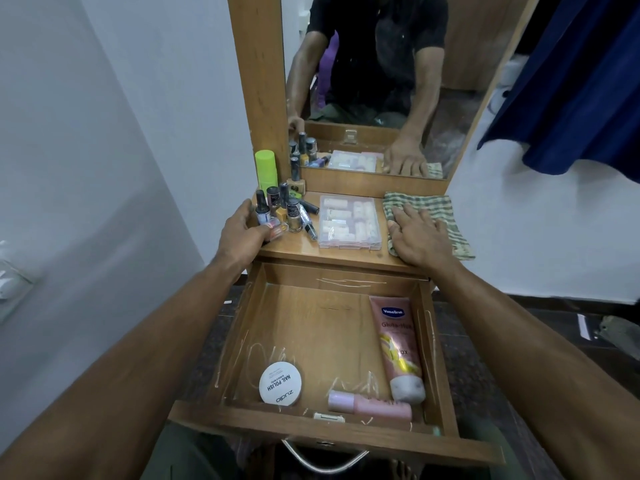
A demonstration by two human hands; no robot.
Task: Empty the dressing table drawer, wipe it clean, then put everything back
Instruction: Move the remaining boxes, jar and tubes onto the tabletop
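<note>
Open drawer (322, 327) below the tabletop (298, 249), holding a pink tube (396, 344), a round white tin (280, 383) and a pink bottle (369, 405). Left hand (239, 233): grip pinching a small bottle (275, 232) among nail polish bottles (284, 209). Right hand (415, 237): grip spread flat on a checked cloth (429, 220), beside a clear plastic box (349, 221).

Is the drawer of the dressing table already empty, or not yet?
Not yet. The open drawer holds a pink Vaseline tube, a white round tin and a small pink bottle.

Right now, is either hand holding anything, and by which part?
Left hand pinches a small nail polish bottle by its body. Right hand rests flat on the checked cloth.
</note>
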